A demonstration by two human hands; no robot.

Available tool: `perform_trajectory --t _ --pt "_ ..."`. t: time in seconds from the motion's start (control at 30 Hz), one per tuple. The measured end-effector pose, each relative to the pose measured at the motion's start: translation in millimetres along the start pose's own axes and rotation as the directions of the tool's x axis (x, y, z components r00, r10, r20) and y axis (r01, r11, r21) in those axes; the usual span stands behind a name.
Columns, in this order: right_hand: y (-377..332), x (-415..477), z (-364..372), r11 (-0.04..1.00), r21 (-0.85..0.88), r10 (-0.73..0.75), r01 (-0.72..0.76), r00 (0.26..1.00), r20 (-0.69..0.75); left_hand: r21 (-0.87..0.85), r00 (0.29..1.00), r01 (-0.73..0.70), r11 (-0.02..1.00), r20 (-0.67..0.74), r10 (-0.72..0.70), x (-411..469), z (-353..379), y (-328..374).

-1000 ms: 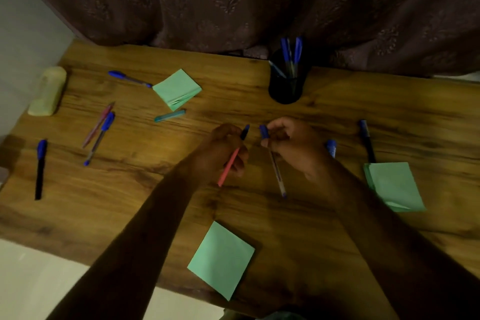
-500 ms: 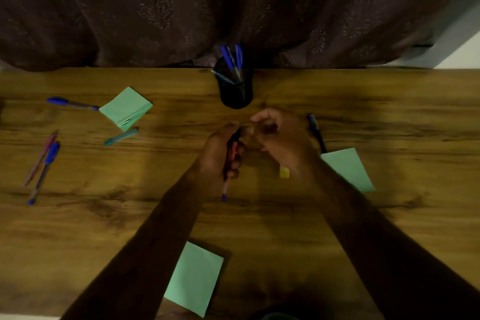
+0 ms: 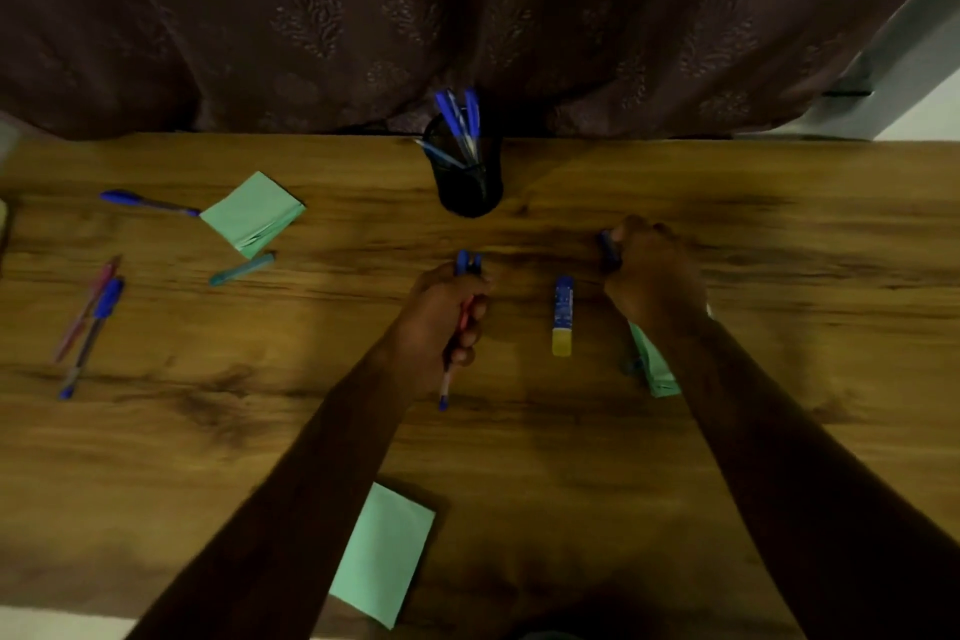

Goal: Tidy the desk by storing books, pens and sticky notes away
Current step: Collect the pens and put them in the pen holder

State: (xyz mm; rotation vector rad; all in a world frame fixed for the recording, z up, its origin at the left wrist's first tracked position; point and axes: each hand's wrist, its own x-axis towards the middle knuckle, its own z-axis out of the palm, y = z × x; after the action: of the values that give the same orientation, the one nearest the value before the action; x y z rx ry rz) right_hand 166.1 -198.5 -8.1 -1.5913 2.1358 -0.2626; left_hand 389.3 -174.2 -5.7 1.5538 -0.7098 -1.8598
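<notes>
From the head camera, a wooden desk (image 3: 779, 431) is filling the lower view, with a dark patterned curtain (image 3: 311, 16) hanging behind it at 12 o'clock. Near the centre the left hand (image 3: 441, 322) is clenching a bundle of pens (image 3: 468, 263). Blue caps are poking out of the fist toward 12, a blue tip is showing toward 6, and a red barrel is running between the fingers. At 3 o'clock from it the right hand (image 3: 652, 276) is curling its fingers round a dark blue pen (image 3: 608, 250), of which only the end on the hand's 9 o'clock side is showing. Between the two hands a blue-and-yellow glue stick (image 3: 562, 314) is lying on the wood, apart from both. A black mesh pen holder (image 3: 470, 192) is standing at 12 o'clock from the left hand, near the far edge, with several blue pens (image 3: 457, 120) leaning in it. Toward 9 o'clock a green sticky pad (image 3: 253, 213) is lying with a blue pen (image 3: 148, 203) just beside its 9 o'clock corner and a short teal pen (image 3: 241, 269) at its 6. Farther toward 9, a red pen (image 3: 88, 307) and a blue-capped pen (image 3: 91, 335) are lying side by side. At 6 o'clock a loose green sheet (image 3: 382, 554) is lying beside the left forearm. Another green pad (image 3: 655, 372) is peeking out from under the right forearm.
</notes>
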Motion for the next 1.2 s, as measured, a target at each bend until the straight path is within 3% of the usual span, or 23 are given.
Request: perform_trajectory --t 0.13,0.33,0.47,0.63,0.87,1.03,1.2 --pt "-13.7 4.0 -3.0 0.996 0.037 -0.073 0.077 0.993 -0.089 -0.020 0.999 -0.032 0.999 -0.016 0.032 -3.3 -8.5 1.1" --pt "-48.3 -5.2 -13.7 0.922 0.337 -0.133 0.188 0.975 -0.179 -0.079 0.998 -0.053 0.995 0.014 0.054 -4.1 -11.7 6.1" --pt "-56.2 -8.9 -13.3 0.870 0.468 -0.127 0.157 0.987 -0.094 -0.112 0.998 -0.058 0.992 0.027 0.061 -5.7 -13.0 7.9" --pt "-72.8 -26.3 0.2 0.690 0.722 -0.176 -0.049 0.956 0.234 -0.213 0.998 -0.044 0.976 0.042 0.054 -7.6 -3.2 5.2" --pt "-86.5 -52.3 34.1 0.744 0.666 -0.252 -0.054 0.900 0.355 -0.262 0.996 -0.090 0.961 -0.008 0.091 -20.5 2.4 -7.1" --pt "-84.6 -51.9 39.5 0.795 0.605 -0.288 0.043 0.905 0.313 -0.216 0.963 -0.270 0.938 -0.080 0.259 -28.8 4.4 -13.8" --pt "-97.6 -42.3 22.3 0.729 0.678 -0.325 0.092 0.918 0.226 -0.118 0.916 -0.398 0.910 -0.102 0.388 -29.6 6.5 7.5"
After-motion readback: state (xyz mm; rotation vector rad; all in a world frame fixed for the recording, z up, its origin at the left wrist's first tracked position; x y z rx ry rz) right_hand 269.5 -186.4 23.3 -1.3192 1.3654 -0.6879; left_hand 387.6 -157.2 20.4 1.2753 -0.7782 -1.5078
